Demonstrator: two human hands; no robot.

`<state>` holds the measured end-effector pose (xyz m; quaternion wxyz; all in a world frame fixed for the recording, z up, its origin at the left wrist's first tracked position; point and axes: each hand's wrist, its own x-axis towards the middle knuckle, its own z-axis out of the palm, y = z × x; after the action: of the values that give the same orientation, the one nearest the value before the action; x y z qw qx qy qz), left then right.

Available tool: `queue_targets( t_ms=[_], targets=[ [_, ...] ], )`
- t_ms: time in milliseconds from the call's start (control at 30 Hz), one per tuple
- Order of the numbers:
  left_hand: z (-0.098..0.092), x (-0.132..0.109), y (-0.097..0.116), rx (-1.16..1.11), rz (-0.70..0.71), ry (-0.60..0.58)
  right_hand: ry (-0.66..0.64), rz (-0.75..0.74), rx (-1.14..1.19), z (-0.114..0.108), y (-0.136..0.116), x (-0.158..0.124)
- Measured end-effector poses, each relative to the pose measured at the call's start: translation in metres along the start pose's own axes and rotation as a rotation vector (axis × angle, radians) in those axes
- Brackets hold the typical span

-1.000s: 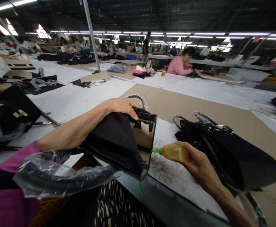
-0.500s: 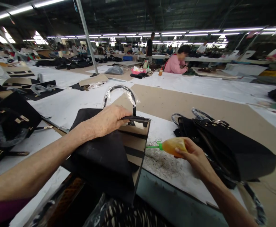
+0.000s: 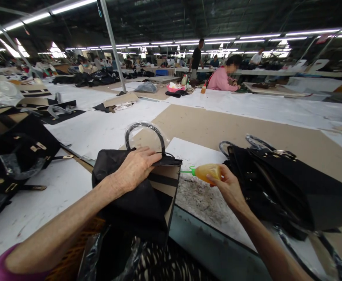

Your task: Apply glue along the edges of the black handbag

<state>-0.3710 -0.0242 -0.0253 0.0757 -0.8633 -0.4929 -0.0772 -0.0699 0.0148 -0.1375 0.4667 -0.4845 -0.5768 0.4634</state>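
Observation:
A black handbag panel (image 3: pixel 130 210) with a brown board lining stands tilted at the table's near edge. Its looped handle (image 3: pixel 146 125), wrapped in clear plastic, rises from the top. My left hand (image 3: pixel 138 166) grips the panel's upper edge, fingers folded over it toward the board side; the fingertips are partly hidden. In my right hand (image 3: pixel 225 181) is a soft glue bottle (image 3: pixel 207 171) of amber liquid, held level. Its thin green nozzle points left, with the tip at the board's right edge; whether it touches I cannot tell.
To the right lies a black handbag (image 3: pixel 299 187) with wrapped handles. More black bag parts (image 3: pixel 21 152) with gold fittings fill the left. Stained white paper (image 3: pixel 200 195) covers the near table. A metal pole (image 3: pixel 114 47) rises behind, and a person in pink (image 3: pixel 220 79) leans over the far table.
The bottle has shifted slightly left and up along the board's edge. My left hand and the panel's top sit a little lower. The camera view has turned slightly left.

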Motion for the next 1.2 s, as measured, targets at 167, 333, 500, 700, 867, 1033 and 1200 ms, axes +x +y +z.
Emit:
queue_targets(
  t_ms=[167,333,500,700,867,1033,1200],
  targets=[
    [0.000,-0.001,-0.002,-0.029,0.015,-0.005,0.024,-0.019,-0.033,0.005,0.004,0.013],
    [0.003,-0.002,-0.001,-0.070,0.020,-0.010,0.008,-0.020,-0.057,0.007,0.006,0.020],
    [0.008,-0.004,0.000,-0.074,0.021,-0.028,-0.065,0.022,-0.054,0.004,0.006,0.009],
    [0.011,-0.006,0.001,-0.083,0.033,0.019,-0.142,0.090,-0.022,-0.001,0.002,-0.005],
    [0.012,-0.008,0.001,-0.092,0.047,0.047,-0.140,0.134,0.011,-0.003,0.006,-0.008],
    [0.012,-0.009,0.002,-0.090,0.031,0.023,-0.154,0.161,-0.008,-0.005,0.008,-0.013],
    [0.013,-0.008,0.002,-0.081,0.021,-0.006,-0.183,0.215,0.005,-0.009,0.008,-0.023]
  ],
)
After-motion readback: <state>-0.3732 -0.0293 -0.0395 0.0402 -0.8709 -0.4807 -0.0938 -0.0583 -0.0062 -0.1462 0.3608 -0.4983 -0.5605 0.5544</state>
